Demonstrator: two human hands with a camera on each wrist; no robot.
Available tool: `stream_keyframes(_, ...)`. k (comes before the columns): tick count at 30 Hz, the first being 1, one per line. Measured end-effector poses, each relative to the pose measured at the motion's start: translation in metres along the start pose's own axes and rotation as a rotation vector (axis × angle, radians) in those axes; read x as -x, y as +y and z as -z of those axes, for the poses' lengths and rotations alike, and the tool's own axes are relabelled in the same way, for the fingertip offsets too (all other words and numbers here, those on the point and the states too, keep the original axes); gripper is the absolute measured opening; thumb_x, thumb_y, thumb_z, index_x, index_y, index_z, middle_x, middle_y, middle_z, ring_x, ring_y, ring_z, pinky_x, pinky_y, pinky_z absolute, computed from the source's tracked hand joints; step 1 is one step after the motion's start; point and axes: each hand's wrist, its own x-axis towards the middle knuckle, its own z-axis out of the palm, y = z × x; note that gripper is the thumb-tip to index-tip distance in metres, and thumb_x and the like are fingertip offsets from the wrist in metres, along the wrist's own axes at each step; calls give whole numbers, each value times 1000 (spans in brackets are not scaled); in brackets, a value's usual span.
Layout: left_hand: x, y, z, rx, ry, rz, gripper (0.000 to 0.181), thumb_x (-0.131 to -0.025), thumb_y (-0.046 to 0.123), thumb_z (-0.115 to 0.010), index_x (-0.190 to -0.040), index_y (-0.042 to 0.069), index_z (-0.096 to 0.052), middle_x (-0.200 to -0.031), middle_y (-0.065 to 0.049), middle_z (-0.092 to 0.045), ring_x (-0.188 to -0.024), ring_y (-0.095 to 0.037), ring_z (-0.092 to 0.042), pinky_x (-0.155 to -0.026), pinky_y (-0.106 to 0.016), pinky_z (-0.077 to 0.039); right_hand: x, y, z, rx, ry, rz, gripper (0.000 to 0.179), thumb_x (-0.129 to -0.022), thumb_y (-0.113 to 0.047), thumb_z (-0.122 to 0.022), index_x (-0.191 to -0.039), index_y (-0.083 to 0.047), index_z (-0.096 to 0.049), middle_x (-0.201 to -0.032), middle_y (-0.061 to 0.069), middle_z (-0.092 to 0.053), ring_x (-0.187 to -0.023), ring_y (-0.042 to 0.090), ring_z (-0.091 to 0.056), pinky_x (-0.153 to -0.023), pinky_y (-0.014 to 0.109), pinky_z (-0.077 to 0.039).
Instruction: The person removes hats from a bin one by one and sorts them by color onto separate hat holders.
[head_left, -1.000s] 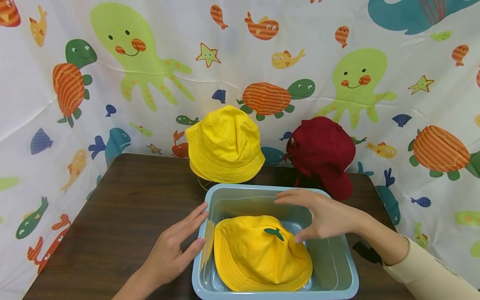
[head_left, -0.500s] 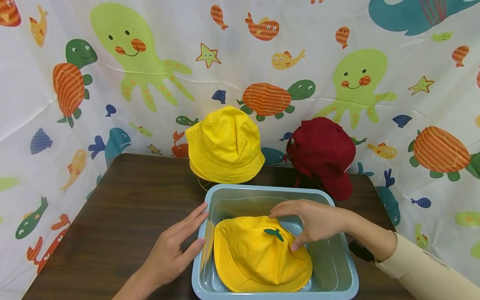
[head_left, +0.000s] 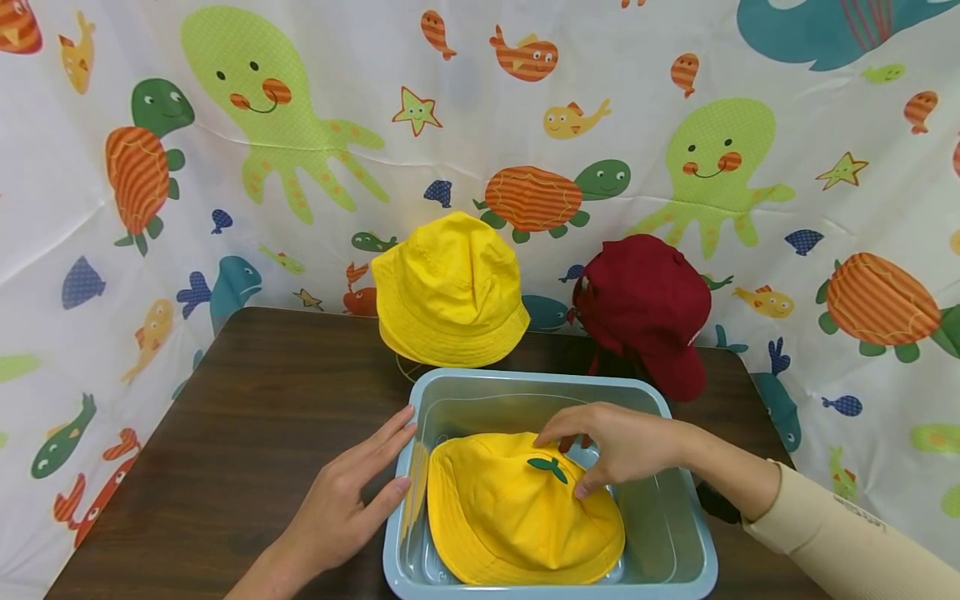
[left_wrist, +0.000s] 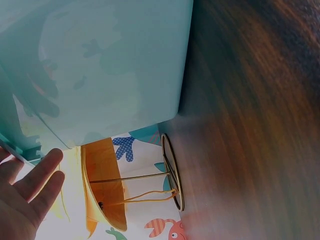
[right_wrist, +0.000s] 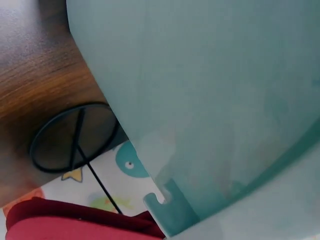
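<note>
A yellow hat [head_left: 495,517] with a green leaf-shaped tip lies inside the light blue plastic tub [head_left: 555,592]. Over the right part of its crown is my right hand [head_left: 618,446], fingers bent and reaching down, gripping the cloth between thumb and fingertips. My left hand [head_left: 341,492] lies against the tub's left side, fingers extended, their tips at the rim. The left wrist view shows the fingers of my left hand [left_wrist: 30,195] by the tub's wall [left_wrist: 120,60]. In the right wrist view the tub wall [right_wrist: 215,100] hides my right hand.
Behind the tub, a yellow bucket hat [head_left: 450,287] hangs on a wire stand [left_wrist: 172,172]. To its right a dark red cap [head_left: 645,300] sits on a black wire stand [right_wrist: 75,137]. The dark wooden table [head_left: 247,417] ends at a white sea-animal curtain [head_left: 465,50].
My right hand has moved down and left into the tub onto the hat, its thumb and fingers drawing closer together. My left hand and the hats stay where they were.
</note>
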Motion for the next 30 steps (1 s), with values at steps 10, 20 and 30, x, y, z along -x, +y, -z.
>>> stream_keyframes(10, 1, 0, 0, -9, 0, 3, 63, -92, 7, -74, -152, 7, -55, -162, -5, -46, -143, -18, -51, -114, -17, -32, -5, 1, -6, -27, 3, -7, 45, -85, -9, -88, -126, -18, -71, -119, -11, -69, -92, 2, -64, -81, 29, -60)
stream_keyframes(20, 1, 0, 0, -4, 0, -8, 63, -92, 6, -74, -152, 7, -55, -162, -6, -46, -144, -18, -50, -115, -16, -32, -4, 0, -8, -34, 23, 58, 34, -88, -4, -83, -119, -17, -74, -107, -13, -71, -86, 1, -64, -75, 23, -60)
stream_keyframes(30, 2, 1, 0, -13, 1, -6, 63, -92, 7, -74, -152, 7, -55, -162, -6, -46, -143, -19, -51, -115, -16, -32, 3, -6, 1, -34, 66, 101, 33, -90, -1, -80, -119, -14, -74, -107, -11, -72, -88, 3, -63, -74, 26, -60)
